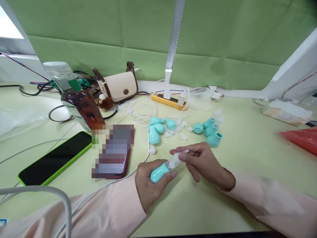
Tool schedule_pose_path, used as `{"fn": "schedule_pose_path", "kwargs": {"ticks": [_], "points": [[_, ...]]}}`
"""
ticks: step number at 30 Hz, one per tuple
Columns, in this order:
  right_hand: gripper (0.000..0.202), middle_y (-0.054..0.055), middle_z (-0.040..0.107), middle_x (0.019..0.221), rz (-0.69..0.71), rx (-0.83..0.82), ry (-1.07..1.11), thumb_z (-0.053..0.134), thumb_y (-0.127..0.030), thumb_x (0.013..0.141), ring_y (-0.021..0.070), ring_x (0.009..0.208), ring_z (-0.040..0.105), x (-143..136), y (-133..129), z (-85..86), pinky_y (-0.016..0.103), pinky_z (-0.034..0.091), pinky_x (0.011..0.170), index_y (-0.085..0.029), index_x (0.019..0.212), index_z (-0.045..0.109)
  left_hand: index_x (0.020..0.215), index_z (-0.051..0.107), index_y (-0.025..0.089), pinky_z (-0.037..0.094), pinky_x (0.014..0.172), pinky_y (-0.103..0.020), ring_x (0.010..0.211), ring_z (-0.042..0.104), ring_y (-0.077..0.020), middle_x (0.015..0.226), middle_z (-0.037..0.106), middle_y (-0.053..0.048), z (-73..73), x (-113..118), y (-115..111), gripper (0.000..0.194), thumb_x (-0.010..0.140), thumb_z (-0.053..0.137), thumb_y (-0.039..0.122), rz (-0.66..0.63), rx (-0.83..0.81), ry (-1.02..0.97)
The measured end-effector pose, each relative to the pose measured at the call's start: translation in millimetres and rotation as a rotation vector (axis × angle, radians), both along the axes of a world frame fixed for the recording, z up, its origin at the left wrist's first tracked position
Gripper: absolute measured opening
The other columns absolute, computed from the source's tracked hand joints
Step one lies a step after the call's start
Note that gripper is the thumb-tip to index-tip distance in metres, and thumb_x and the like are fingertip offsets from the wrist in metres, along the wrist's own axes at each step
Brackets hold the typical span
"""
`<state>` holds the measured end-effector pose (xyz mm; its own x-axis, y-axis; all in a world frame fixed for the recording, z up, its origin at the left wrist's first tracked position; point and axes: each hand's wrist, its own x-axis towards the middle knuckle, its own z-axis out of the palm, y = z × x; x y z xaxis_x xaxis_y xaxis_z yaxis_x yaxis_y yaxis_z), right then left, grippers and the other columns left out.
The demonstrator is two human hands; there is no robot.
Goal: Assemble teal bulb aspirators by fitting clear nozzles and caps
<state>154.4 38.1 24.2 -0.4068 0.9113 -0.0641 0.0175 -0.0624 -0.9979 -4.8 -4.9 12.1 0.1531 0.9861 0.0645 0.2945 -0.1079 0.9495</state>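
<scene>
My left hand (151, 185) is wrapped round a teal rubber bulb (158, 173), which tilts up to the right. A clear plastic nozzle (173, 161) sits at the bulb's mouth. The thumb and a finger of my right hand (203, 160) pinch the nozzle's tip. Beyond my hands lie several teal bulbs (154, 135) in a left group, beside small translucent pieces (183, 137). Several more teal bulbs (214, 140) form a right group, with open mouths visible and clear nozzles (219, 116) behind them.
Two phones, one green-edged (55, 160) and one red-edged (114, 152), lie at left near a bottle (81, 105). A cream bag (120, 86), yellow power strip (168, 100) and white cables stand behind. At right are a tissue pack (286, 112) and a red item (300, 139).
</scene>
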Motion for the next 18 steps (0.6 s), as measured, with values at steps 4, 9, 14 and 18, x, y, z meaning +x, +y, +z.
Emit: {"fn": "schedule_pose_path", "kwargs": {"ticks": [4, 9, 14, 18], "points": [[0.019, 0.002, 0.066, 0.060, -0.158, -0.007, 0.005, 0.063, -0.032, 0.067, -0.0004, 0.022, 0.032, -5, -9, -6.5, 0.016, 0.026, 0.025, -0.017, 0.077, 0.067, 0.061, 0.056, 0.013, 0.028, 0.043, -0.019, 0.045, 0.030, -0.0073, 0.048, 0.034, 0.005, -0.3, 1, 2, 0.021, 0.072, 0.052, 0.030, -0.003, -0.020, 0.021], [0.019, 0.005, 0.068, 0.075, -0.159, 0.015, 0.001, 0.064, -0.033, 0.066, -0.0012, 0.023, 0.031, -6, -10, 0.5, 0.016, 0.025, 0.023, -0.018, 0.076, 0.068, 0.070, 0.062, 0.014, 0.033, 0.045, -0.019, 0.045, 0.037, -0.0080, 0.050, 0.046, 0.004, -0.6, 2, 1, 0.019, 0.069, 0.056, 0.032, 0.025, 0.012, -0.018], [0.020, 0.002, 0.068, 0.074, -0.052, 0.132, 0.093, 0.068, -0.028, 0.061, 0.0124, 0.054, 0.061, -3, -9, 11.3, 0.024, 0.053, 0.051, -0.023, 0.081, 0.068, 0.078, 0.060, 0.018, 0.041, 0.058, -0.021, 0.059, 0.052, -0.0115, 0.067, 0.061, 0.001, -4.3, 2, -2, 0.012, 0.068, 0.061, 0.025, 0.058, 0.211, -0.022], [0.013, 0.002, 0.068, 0.078, -0.029, 0.149, 0.065, 0.066, -0.027, 0.064, 0.0186, 0.074, 0.063, 0, -9, 9.6, 0.030, 0.054, 0.067, -0.025, 0.076, 0.069, 0.084, 0.058, 0.020, 0.042, 0.068, -0.023, 0.075, 0.056, -0.0150, 0.080, 0.062, -0.001, -8.7, 0, -1, 0.015, 0.070, 0.060, 0.025, 0.079, 0.290, 0.013]]}}
